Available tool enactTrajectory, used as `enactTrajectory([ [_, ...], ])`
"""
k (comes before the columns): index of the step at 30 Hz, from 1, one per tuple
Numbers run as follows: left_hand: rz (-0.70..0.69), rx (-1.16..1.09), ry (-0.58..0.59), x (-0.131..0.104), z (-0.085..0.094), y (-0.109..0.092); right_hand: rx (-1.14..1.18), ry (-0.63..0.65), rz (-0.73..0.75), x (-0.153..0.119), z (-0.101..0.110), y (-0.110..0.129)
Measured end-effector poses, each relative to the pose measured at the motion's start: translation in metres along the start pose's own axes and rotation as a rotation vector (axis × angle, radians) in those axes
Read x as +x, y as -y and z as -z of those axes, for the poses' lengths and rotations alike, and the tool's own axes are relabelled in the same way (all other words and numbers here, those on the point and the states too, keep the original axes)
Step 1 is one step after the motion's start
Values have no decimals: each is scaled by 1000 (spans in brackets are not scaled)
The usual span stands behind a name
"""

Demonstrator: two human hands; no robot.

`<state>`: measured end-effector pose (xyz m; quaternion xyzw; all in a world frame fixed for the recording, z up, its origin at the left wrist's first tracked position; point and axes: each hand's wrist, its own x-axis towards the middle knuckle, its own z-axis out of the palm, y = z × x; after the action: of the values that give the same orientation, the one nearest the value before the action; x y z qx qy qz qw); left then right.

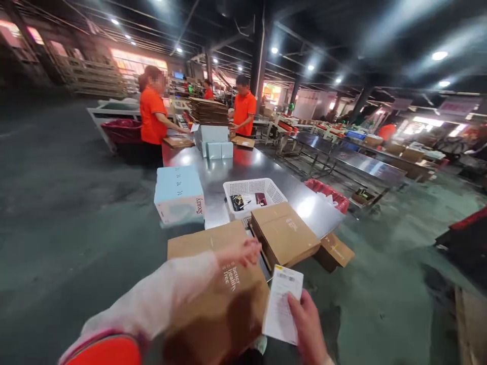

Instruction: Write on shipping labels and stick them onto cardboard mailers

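Note:
My right hand (310, 324) is closed on a white printed label sheet (281, 309) with a barcode at its top, the thumb lying over its face. My left hand (248, 252) is over the upper right part of a large brown cardboard box (216, 304) with white lettering, its fingers curled together and slightly blurred. Whether something small is between those fingers I cannot make out. Just beyond, to the right, lies a pile of flat brown cardboard (287, 230). A white plastic basket (272, 187) behind it holds dark and white printed packets.
A light blue and white box (178, 195) stands at the metal table's (258, 165) left edge. Smaller blue boxes (215, 144) and stacked cardboard (209, 111) are farther back. Two co-workers in orange shirts flank the far end. A red-lined bin (329, 195) stands right; a brown carton (335, 251) sits nearer.

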<state>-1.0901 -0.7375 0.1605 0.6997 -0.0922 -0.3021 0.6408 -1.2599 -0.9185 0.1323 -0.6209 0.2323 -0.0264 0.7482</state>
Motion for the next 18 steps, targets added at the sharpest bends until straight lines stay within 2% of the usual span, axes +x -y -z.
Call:
enactTrajectory([
  [1,-23,-66,86,-4,-9,20,-79,103,60,21,-14,5],
  [2,-37,-82,115,-6,-14,41,-149,191,114,43,-22,10],
  [3,-41,-50,56,-6,-14,60,-213,230,166,67,-23,15],
  [4,-49,-2,-81,-3,-9,75,-267,213,218,93,-17,22],
  [5,-43,78,-239,1,0,85,-308,137,271,121,-2,30],
  [7,-96,313,-585,16,20,87,-362,-113,333,182,43,48],
  [8,-118,383,-690,27,25,81,-352,-214,328,212,68,58],
  [9,-125,397,-726,40,26,71,-335,-258,227,239,93,66],
  [10,-106,342,-694,56,22,59,-331,-219,111,263,115,72],
  [11,-55,228,-614,73,13,49,-320,-187,33,282,132,77],
  [13,106,-34,-432,108,-11,38,-301,-43,-115,308,153,81],
  [15,250,-136,-363,140,-34,47,-275,119,-238,322,159,80],
  [16,279,-91,-371,154,-41,59,-266,197,-306,329,160,79],
  [17,286,19,-404,166,-44,73,-261,239,-357,336,160,76],
  [18,170,167,-344,177,-44,88,-268,265,-412,343,160,74],
])
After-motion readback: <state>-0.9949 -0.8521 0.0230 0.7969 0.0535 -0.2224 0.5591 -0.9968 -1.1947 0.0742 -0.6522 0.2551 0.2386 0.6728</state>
